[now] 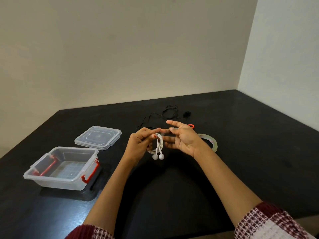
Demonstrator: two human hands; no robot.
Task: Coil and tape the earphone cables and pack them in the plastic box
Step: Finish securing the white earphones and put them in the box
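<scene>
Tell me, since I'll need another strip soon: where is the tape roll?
In the head view the tape roll lies flat on the black table, right of centre, partly hidden behind the right hand, with an orange loop just beyond it.

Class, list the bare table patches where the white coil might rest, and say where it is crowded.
Free: the right side beyond the tape roll; the near-left strip in front of the plastic box; the far-left corner behind the lid. Crowded: mid-table, around the black earphones and orange handle.
</scene>
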